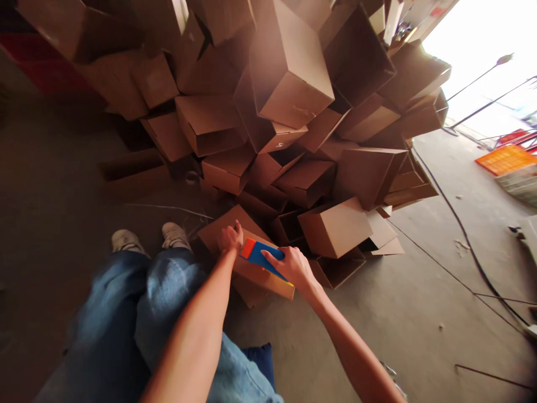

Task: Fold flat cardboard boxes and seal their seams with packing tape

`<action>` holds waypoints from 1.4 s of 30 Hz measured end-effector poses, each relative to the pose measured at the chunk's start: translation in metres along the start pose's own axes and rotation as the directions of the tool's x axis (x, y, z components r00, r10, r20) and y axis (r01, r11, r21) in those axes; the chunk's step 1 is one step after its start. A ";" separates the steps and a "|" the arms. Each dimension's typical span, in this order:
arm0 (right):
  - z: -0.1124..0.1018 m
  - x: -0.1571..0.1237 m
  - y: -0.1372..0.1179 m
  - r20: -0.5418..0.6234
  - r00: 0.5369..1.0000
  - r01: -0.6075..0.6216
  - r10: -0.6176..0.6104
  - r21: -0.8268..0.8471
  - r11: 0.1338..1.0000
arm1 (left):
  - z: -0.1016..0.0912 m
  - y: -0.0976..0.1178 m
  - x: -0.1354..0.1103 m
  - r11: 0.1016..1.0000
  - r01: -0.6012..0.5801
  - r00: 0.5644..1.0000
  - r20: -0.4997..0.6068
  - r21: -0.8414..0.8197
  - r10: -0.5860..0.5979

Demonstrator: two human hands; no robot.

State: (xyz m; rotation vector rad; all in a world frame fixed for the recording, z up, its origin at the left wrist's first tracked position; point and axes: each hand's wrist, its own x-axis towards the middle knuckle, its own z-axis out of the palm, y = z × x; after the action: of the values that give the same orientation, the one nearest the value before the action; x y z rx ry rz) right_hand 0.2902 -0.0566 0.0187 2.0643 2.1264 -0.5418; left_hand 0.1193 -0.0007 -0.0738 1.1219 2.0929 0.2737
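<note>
Right grip (297,270) is closed on a flat blue-and-orange piece (259,254), its thumb laid along the upper face and the fingers mostly hidden on the far side. That hold seems meant to keep the piece steerable over the carton (268,280) beneath it, the orange end aimed at ten o'clock. Whether the piece touches the cardboard cannot be told. Left grip (230,239) sits at the carton's ten-o'clock end, near the orange tip, fingers seemingly curled; whether it grasps anything I cannot tell, though it may be steadying that end. The left forearm (199,330) reaches in from seven o'clock; the right forearm (350,347) comes from five, angled so both hands meet over the carton. Heaped boxes (293,99) rise at twelve o'clock, their odd angles suggesting a loose pile, while shoes (174,235) rest on the floor (377,313) at nine o'clock.
</note>
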 end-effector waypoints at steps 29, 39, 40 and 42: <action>-0.066 -0.081 0.216 0.203 0.967 -0.228 0.157 0.401 0.887 | 0.017 -0.001 0.017 0.999 0.034 0.990 -0.132 -0.035 -0.038; -0.066 -0.084 0.223 0.187 0.974 -0.189 0.126 0.376 0.907 | 0.018 0.007 0.013 0.997 0.073 0.978 -0.196 -0.015 -0.074; -0.065 -0.084 0.223 0.176 0.976 -0.189 0.131 0.376 0.907 | 0.018 0.007 0.012 0.997 0.074 0.978 -0.196 -0.015 -0.075; -0.065 -0.085 0.224 0.160 0.977 -0.190 0.138 0.376 0.907 | 0.016 0.007 0.011 0.997 0.074 0.978 -0.195 -0.013 -0.075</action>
State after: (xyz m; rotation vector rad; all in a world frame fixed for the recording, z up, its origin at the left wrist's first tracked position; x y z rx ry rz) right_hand 0.5259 -0.1142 0.0708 2.3006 1.8647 -1.1190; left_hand 0.1314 0.0100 -0.0872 1.0462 2.2998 0.3663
